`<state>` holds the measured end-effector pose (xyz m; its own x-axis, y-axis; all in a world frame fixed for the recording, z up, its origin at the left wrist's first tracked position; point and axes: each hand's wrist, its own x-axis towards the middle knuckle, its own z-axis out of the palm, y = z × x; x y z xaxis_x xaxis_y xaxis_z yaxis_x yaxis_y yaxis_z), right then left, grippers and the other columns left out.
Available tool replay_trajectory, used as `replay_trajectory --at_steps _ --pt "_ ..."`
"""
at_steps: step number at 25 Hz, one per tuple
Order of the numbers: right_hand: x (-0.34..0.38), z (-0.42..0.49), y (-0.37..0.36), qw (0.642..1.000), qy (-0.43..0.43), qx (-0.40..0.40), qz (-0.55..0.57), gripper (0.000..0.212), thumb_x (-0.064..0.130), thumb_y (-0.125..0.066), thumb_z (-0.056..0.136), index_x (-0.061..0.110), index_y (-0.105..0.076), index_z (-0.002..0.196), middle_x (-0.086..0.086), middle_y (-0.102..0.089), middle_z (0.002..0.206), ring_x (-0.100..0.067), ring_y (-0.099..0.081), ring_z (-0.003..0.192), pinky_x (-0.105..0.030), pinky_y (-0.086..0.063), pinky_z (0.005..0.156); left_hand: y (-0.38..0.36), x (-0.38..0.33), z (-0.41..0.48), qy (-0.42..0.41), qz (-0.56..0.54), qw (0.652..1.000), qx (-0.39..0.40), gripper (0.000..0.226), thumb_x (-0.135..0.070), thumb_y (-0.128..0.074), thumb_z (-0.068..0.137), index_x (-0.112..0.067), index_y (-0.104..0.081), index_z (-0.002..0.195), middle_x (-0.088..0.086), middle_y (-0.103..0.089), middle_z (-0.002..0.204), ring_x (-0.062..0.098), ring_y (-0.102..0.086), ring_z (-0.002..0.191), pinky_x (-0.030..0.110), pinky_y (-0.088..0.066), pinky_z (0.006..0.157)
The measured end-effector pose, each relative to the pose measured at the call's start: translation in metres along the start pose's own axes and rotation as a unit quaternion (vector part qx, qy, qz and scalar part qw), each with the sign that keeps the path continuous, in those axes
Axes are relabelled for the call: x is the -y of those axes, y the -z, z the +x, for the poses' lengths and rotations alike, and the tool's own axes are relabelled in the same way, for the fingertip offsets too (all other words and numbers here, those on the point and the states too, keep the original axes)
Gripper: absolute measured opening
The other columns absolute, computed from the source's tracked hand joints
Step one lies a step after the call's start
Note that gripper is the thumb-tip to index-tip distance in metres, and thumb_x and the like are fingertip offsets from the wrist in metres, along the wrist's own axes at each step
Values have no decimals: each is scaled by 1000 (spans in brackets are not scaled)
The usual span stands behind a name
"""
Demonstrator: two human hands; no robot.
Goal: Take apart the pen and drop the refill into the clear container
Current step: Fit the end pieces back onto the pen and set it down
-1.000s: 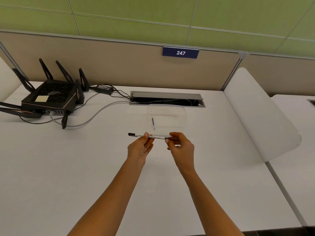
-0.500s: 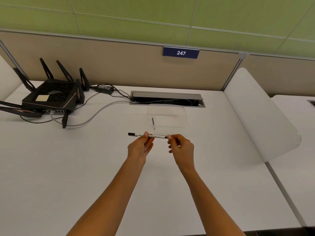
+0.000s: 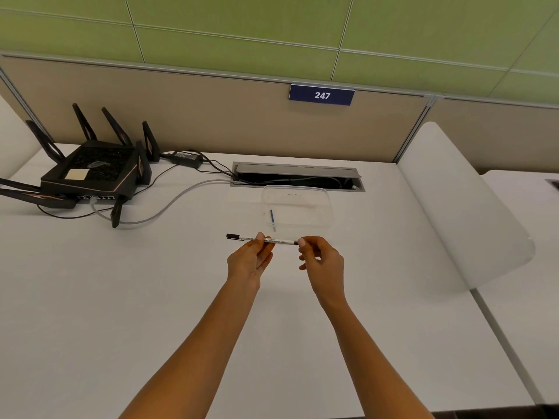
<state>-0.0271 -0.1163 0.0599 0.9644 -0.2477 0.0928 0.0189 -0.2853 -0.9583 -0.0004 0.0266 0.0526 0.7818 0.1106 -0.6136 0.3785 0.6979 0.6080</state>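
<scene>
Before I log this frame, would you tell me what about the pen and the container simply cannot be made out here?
- Print on the pen: head view, too small to read.
- Pen's right end: covered by right hand fingertips, so loosening can't be judged.
- Barrel middle: hidden by left hand thumb.
- Thin blue item in the clear container: too small to identify.

Two bare forearms reaching up from the bottom edge, no sleeves anywhere along them. Left hand [image 3: 248,261] and right hand [image 3: 323,261] both uncovered: no gloves, no rings, no watch, no bands at the wrists. Slim fingers [image 3: 259,237], nails short, pale, unpainted. No markings anywhere.
</scene>
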Motion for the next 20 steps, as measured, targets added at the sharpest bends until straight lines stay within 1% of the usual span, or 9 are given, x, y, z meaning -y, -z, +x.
replay_trajectory --at_steps 2,3,4,7,9,12,15,18,20 --pt "-1 -1 -1 1000 6 -5 12 14 15 -63 93 28 -65 94 6 -68 83 -10 -66 76 -14 -54 53 0 0 0 0 0 1000 -4 13 -14 -68 87 -5 -66 95 8 -73 90 20 -71 88 31 -54 74" --pt "-2 -1 -1 1000 4 -7 16 15 12 -63 92 26 -65 93 6 -68 82 -9 -66 74 -14 -54 53 0 0 0 0 0 1000 -5 12 -14 -69 87 -5 -67 95 8 -73 90 20 -71 89 30 -54 72" --pt "-2 0 -1 1000 -2 -8 17 14 12 -63 92 26 -65 91 6 -69 80 -7 -66 71 -14 -53 53 -1 1 0 0 1 1000 -5 11 -14 -69 86 -5 -67 94 7 -74 89 19 -71 88 30 -54 71" --pt "-4 3 -1 1000 -22 -13 10 11 23 -61 95 25 -67 85 2 -68 72 -6 -65 60 -15 -53 52 -1 2 -2 0 3 1000 -2 9 -13 -69 86 -6 -68 92 6 -74 85 18 -72 85 29 -55 71" --pt "-6 4 0 999 -26 -21 21 9 24 -62 95 22 -68 89 1 -70 75 -10 -68 64 -16 -55 54 -2 2 -2 0 3 1000 -1 9 -13 -69 86 -6 -68 91 6 -75 85 18 -72 85 30 -55 73" --pt "-9 2 -1 997 -27 -42 57 9 15 -64 92 19 -69 99 1 -72 84 -14 -72 73 -20 -59 64 -3 1 -2 0 4 1000 -1 9 -13 -69 86 -6 -67 91 8 -74 89 19 -72 88 29 -54 69" --pt "-11 2 1 994 -46 -49 80 12 12 -65 91 23 -71 90 0 -74 81 -13 -73 70 -24 -61 69 -3 3 -3 -2 11 1000 6 9 -14 -69 86 -7 -68 91 7 -74 91 18 -72 87 28 -54 69" --pt "-11 3 0 992 -78 -45 91 18 25 -64 93 29 -71 78 -3 -72 70 -14 -71 62 -23 -60 60 -4 3 -4 -9 19 1000 11 10 -14 -69 87 -7 -68 93 7 -74 91 16 -72 84 27 -54 69" --pt "-11 2 0 991 -90 -43 94 21 31 -61 95 31 -71 76 -1 -71 69 -14 -71 63 -21 -58 57 -4 3 -6 -15 22 1000 10 12 -14 -68 87 -6 -68 95 7 -74 91 16 -73 83 26 -54 69"
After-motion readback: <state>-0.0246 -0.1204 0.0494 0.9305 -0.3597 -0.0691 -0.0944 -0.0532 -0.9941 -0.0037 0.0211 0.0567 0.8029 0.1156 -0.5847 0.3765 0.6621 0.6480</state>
